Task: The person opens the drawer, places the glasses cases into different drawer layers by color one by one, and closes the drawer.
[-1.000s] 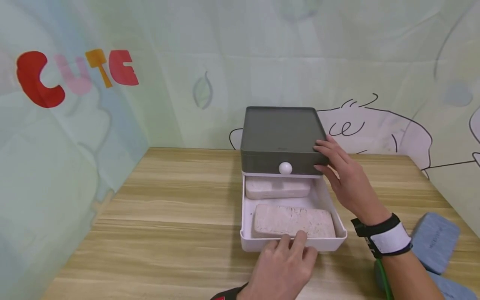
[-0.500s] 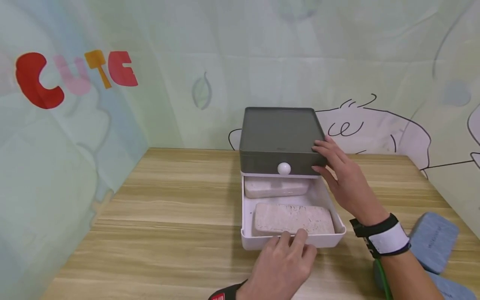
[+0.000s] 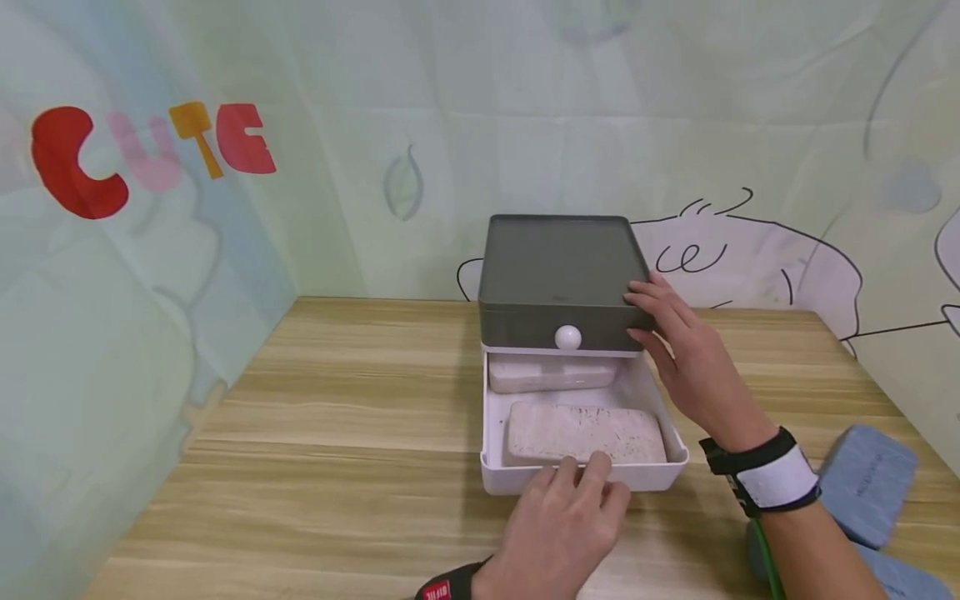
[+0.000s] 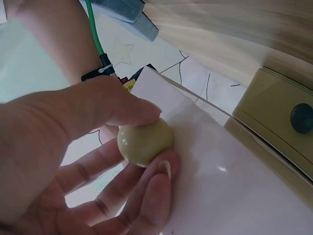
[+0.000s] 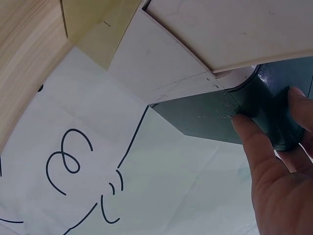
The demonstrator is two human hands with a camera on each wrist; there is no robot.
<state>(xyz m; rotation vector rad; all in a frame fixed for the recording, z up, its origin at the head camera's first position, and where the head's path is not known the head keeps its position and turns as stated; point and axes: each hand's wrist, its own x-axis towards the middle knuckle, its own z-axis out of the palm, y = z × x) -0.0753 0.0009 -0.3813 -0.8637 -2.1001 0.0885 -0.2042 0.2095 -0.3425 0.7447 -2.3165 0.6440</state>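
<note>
A desktop drawer box with a dark grey upper unit [image 3: 562, 258] stands on the table, its white lower drawer [image 3: 491, 479] pulled out toward me. My left hand [image 3: 558, 525] is at that drawer's front; in the left wrist view its thumb and fingers pinch a round knob [image 4: 146, 142]. Inside the drawer lie two pale, speckled, rounded blocks, a front block [image 3: 585, 433] and a back block [image 3: 551, 373] partly under the upper unit. My right hand [image 3: 693, 358] grips the upper unit's front right corner, fingers over the top edge and side, thumb at the front.
The upper drawer, with a white knob [image 3: 567, 337], is closed. Two blue-grey slabs [image 3: 870, 483] lie at the right of the wooden table [image 3: 337, 467], partly behind the right forearm. A green cord [image 3: 765, 554] hangs by that wrist. A printed cloth [image 3: 450, 150] stands behind.
The lower drawer has slid slightly inward, away from me, with the left hand on its knob and the blocks inside. The right hand stays on the upper unit's corner.
</note>
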